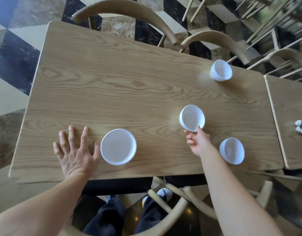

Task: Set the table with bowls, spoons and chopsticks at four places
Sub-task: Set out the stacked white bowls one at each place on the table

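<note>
**Four white bowls on the table, right hand gripping one by its rim**

A person is standing at the near long edge of a pale wooden table [112, 82] and looking down on it. Four plain white bowls are sitting on the wood, well apart from one another.

The right hand [198, 142] is reaching forward and pinching the near rim of the middle bowl [192, 118], with a fingertip hooking over the edge and the other fingers curling below it. This bowl is tipping slightly away from the hand.

The left hand [75, 154] is lying open over the tabletop, fingers straight and spread wide, holding nothing. Its thumb is sitting just beside the left side of the wide bowl [118, 146]; whether the two are touching cannot be told.

The far bowl [221, 70] is standing close to the far right corner. The near-right bowl [232, 150] is standing by the near edge, just right of the right forearm.

A second table [289, 103] is butting against the right end and is carrying a small crumpled white thing [301, 126], too blurred to name. Curved wooden chair backs are showing beyond the far edge [123, 9] and below the near edge [167, 213]. The floor [14, 57] is showing black, cream and brown marble tiles. The person's white-toed shoe [164, 193] is peeking out beneath the table.
</note>
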### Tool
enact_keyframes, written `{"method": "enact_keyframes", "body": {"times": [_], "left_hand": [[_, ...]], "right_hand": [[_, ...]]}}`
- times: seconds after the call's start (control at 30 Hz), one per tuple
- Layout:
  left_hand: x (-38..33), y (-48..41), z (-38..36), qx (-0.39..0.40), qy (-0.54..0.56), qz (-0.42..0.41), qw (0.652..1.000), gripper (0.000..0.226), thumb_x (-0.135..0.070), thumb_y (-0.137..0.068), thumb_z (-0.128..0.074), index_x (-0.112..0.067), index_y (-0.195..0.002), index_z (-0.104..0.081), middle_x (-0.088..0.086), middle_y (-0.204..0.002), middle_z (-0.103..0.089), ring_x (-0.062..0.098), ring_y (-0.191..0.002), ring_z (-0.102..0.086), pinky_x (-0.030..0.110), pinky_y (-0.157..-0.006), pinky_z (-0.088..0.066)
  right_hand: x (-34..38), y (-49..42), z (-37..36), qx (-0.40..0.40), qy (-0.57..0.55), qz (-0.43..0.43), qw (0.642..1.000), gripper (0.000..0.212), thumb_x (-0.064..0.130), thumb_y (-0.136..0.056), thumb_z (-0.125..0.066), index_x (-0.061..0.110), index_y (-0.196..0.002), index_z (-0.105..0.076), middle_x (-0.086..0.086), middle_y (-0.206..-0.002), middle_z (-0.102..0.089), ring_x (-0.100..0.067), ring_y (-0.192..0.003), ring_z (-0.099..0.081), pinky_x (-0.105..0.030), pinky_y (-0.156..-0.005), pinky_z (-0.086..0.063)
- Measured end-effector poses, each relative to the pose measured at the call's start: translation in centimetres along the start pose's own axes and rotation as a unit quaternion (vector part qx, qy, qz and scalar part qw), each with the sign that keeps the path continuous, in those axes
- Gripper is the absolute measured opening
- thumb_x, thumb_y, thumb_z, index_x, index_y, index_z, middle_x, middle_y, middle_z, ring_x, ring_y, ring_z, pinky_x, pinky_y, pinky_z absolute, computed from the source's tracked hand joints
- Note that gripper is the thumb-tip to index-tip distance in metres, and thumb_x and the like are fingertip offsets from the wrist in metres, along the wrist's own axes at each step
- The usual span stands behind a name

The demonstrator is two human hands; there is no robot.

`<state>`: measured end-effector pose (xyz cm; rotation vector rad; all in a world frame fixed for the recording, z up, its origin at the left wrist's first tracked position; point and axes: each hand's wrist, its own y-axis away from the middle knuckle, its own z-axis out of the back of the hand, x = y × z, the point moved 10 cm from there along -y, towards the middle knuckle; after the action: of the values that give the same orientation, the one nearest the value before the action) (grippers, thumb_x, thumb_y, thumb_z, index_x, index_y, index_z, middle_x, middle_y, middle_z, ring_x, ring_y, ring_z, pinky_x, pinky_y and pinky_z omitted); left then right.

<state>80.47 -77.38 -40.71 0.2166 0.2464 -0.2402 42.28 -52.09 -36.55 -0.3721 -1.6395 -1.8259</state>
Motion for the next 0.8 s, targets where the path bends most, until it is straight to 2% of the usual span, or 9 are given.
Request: {"method": "enact_keyframes", "body": {"times": [0.07,0.17,0.3,0.43,0.57,0.8], "left_hand": [[0.0,0.0,0.0,-0.004,-0.002,-0.002,1.0,0.07,-0.061,-0.084,-0.033,-0.036,-0.15,-0.033,0.008,-0.166,-0.015,0.032,-0.152,0.0,0.052,-0.121,0.002],[0.1,0.0,-0.1,-0.011,-0.006,-0.002,1.0,0.07,-0.061,-0.084,-0.034,-0.037,-0.15,-0.033,0.008,-0.166,-0.016,0.032,-0.152,-0.001,0.053,-0.121,0.001],[-0.1,0.1,0.2,-0.007,-0.003,0.001,1.0,0.071,-0.059,-0.083,-0.036,-0.035,-0.15,-0.034,0.008,-0.166,-0.016,0.033,-0.153,-0.001,0.053,-0.121,0.001],[-0.2,0.0,0.3,0.003,-0.011,0.005,1.0,0.07,-0.057,-0.083,-0.039,-0.036,-0.151,-0.033,0.007,-0.166,-0.015,0.032,-0.153,0.0,0.053,-0.122,0.001],[0.0,-0.1,0.2,0.011,-0.006,0.011,1.0,0.07,-0.058,-0.084,-0.041,-0.039,-0.15,-0.032,0.005,-0.167,-0.014,0.03,-0.153,0.002,0.05,-0.121,0.006],[0.1,-0.3,0.2,0.002,-0.016,0.007,1.0,0.07,-0.058,-0.083,-0.042,-0.039,-0.15,-0.033,0.005,-0.166,-0.016,0.032,-0.153,-0.001,0.05,-0.121,0.006]], "right_hand": [[0.4,-0.6,-0.5,-0.013,0.023,0.005,1.0,0.016,0.001,-0.096,-0.035,0.0,-0.094,-0.051,-0.02,-0.073,-0.059,-0.009,-0.031,-0.042,-0.015,-0.031,-0.022],[0.7,-0.9,-0.9,-0.023,0.05,0.015,0.998,0.026,-0.01,-0.087,-0.024,-0.004,-0.084,-0.049,-0.019,-0.071,-0.054,-0.008,-0.032,-0.038,-0.015,-0.031,-0.021],[0.0,0.6,-4.0,0.023,0.094,0.023,0.995,0.023,-0.011,-0.086,-0.026,-0.004,-0.093,-0.047,-0.019,-0.07,-0.054,-0.009,-0.034,-0.036,-0.018,-0.031,-0.021],[-2.2,4.1,-10.8,0.134,0.163,0.029,0.977,0.014,-0.005,-0.091,-0.034,0.008,-0.094,-0.037,-0.021,-0.07,-0.057,-0.01,-0.034,-0.037,-0.018,-0.032,-0.021],[-4.6,6.9,-16.6,0.23,0.213,0.014,0.949,0.012,-0.003,-0.093,-0.038,0.01,-0.095,-0.039,-0.019,-0.068,-0.056,-0.011,-0.037,-0.035,-0.019,-0.034,-0.02],[-4.3,7.0,-21.1,0.262,0.246,0.026,0.933,0.011,0.0,-0.093,-0.04,0.01,-0.098,-0.039,-0.017,-0.065,-0.057,-0.01,-0.038,-0.034,-0.018,-0.035,-0.02]]}}
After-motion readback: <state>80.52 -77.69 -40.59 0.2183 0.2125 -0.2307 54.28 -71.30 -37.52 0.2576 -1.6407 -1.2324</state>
